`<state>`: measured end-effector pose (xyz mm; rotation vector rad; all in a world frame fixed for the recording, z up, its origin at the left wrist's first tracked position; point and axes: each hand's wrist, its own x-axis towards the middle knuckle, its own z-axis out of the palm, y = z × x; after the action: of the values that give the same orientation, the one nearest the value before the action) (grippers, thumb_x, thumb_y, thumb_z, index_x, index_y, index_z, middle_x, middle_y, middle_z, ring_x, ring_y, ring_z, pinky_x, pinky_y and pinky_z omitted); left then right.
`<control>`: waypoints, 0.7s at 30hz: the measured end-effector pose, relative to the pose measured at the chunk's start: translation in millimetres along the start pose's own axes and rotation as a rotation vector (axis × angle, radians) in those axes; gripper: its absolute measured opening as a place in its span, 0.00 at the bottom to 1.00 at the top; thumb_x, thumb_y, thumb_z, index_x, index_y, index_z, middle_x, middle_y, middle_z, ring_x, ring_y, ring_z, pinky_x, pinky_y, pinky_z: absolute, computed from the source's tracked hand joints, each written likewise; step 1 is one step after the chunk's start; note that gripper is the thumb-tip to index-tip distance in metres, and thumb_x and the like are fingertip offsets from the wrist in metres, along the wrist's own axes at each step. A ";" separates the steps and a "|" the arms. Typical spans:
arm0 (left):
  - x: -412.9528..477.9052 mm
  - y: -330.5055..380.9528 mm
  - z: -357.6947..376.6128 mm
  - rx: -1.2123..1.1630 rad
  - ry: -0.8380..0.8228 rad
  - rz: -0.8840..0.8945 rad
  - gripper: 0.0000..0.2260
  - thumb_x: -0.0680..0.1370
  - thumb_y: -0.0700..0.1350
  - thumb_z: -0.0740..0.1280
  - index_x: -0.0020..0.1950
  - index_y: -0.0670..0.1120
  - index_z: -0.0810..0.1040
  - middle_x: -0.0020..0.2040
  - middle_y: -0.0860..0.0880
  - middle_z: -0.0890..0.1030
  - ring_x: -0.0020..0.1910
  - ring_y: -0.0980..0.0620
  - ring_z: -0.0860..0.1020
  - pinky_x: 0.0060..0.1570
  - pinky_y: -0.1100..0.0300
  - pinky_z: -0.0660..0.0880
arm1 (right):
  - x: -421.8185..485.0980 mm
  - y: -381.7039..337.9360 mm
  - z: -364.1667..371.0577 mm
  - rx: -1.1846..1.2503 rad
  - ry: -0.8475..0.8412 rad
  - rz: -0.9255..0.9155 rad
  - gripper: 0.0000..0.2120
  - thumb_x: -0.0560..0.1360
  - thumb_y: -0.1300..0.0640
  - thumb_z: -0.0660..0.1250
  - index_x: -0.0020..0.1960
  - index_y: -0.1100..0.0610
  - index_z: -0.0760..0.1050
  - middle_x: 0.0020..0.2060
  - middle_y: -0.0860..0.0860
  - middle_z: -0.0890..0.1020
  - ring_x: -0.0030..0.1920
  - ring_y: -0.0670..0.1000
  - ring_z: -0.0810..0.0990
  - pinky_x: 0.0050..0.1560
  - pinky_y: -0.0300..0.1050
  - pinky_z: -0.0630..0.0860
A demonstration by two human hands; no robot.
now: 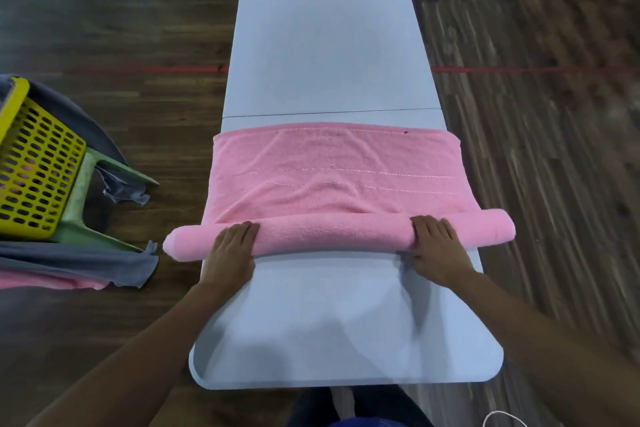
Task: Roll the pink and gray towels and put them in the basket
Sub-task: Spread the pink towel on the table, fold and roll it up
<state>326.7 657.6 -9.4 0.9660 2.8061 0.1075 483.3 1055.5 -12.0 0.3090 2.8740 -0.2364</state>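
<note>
Pink towel (332, 163) lies across the pale folding table (325, 55), near part rolled, far part flat. Left hand (232, 246) and right hand (436, 246) press flat on the roll, fingers straight, gripping nothing. Dark wood-plank floor (536, 114) crossed by a red line (519, 70); yellow basket (34, 156) left of the table.

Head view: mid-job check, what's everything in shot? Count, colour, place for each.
Pink terry towel: one, pink, across the table, near part rolled.
Folding plastic table: one, pale grey, centre.
Perforated plastic basket: one, yellow, far left, touching the stool.
Plastic stool: one, green, left.
Grey cloth: count unclear, grey, draped around the stool.
Second pink cloth: one, pink, lower left, under grey cloth.
Floor line: one, red, across the wooden floor.
Cord: one, white, bottom right.
Left hand: one, fingers on the roll's left part.
Right hand: one, fingers on its right part.
</note>
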 end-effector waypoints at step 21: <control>-9.8 -1.9 -2.1 0.023 -0.031 0.062 0.25 0.66 0.44 0.71 0.62 0.40 0.76 0.56 0.41 0.80 0.52 0.40 0.79 0.56 0.45 0.75 | -17.6 -7.0 2.2 -0.002 0.027 0.009 0.33 0.65 0.42 0.66 0.65 0.57 0.72 0.58 0.54 0.79 0.60 0.58 0.76 0.68 0.58 0.60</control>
<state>332.8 650.1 -6.2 1.0506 2.7560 0.0670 498.9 1045.1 -8.7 0.3274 2.8990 -0.2295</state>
